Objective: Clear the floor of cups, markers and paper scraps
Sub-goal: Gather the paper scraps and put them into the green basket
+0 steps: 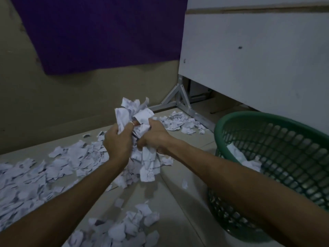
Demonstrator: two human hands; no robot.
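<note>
The left hand [116, 141] and the right hand [154, 138] press together from both sides around a bundle of paper scraps [137, 122], fingers curled into it, likely so the loose pieces hold as one load; a few still hang below the grip. The bundle is held above the floor [178, 202], left of the green basket [267, 122], whose open rim lies close by on the right with a clear path across. More scraps [35, 175] cover the floor to the left and near the white cabinet [249, 59].
</note>
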